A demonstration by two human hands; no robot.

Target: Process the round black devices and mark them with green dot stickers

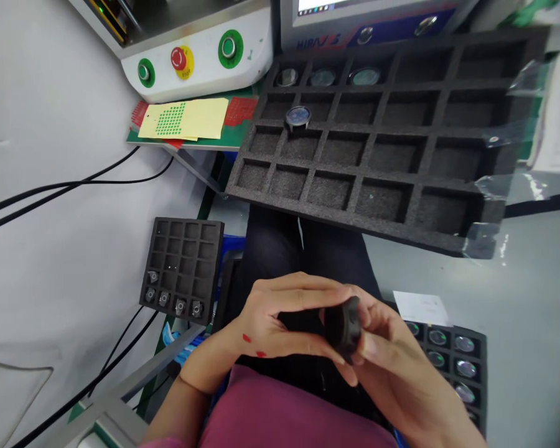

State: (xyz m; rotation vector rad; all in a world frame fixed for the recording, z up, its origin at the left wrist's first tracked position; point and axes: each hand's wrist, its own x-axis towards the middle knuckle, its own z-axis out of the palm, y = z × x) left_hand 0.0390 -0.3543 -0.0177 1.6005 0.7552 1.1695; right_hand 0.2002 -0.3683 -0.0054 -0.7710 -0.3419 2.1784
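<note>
Low in the head view, my left hand point(289, 317) and my right hand point(387, 342) come together over my lap around a dark round part point(343, 328) with a notched edge. The left fingers touch it from the left, above and below, while my right thumb and fingers pinch its right side. A watch case point(298, 117) rests tilted on the dividers of the large black foam tray point(350, 223). Three round glass-like pieces, one of them a lens point(322, 77), lie in that tray's far row.
A small black tray point(193, 267) with several small parts stands at the left. At the lower right, another tray point(476, 373) holds several round discs beside white paper point(420, 308). Behind are a machine panel point(200, 59) with buttons, yellow sheets point(210, 118) and a screen point(326, 5).
</note>
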